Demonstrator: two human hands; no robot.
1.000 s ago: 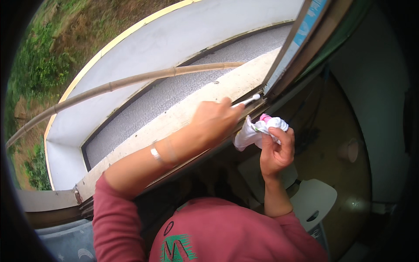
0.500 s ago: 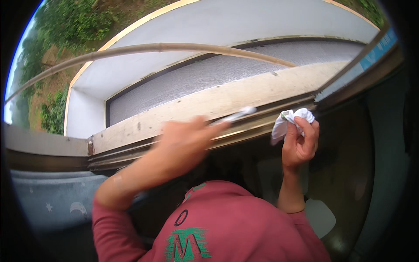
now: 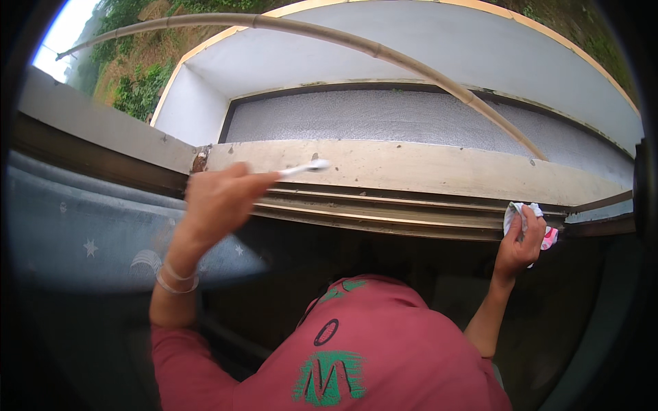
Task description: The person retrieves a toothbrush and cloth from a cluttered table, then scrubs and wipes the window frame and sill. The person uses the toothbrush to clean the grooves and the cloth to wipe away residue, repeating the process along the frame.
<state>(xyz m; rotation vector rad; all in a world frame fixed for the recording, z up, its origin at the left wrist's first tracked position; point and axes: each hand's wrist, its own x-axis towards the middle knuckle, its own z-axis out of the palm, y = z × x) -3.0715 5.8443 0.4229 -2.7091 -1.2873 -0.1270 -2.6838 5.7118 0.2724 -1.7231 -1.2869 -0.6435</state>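
Head view: left hand [image 3: 218, 200] holds white brush [image 3: 303, 167]; right hand [image 3: 519, 243] clutches cloth [image 3: 528, 218].

Motion blurs the left hand [image 3: 218, 198] and its thin white tool [image 3: 303, 166]; the right hand's [image 3: 519, 243] grip partly hides a crumpled cloth [image 3: 529, 220].
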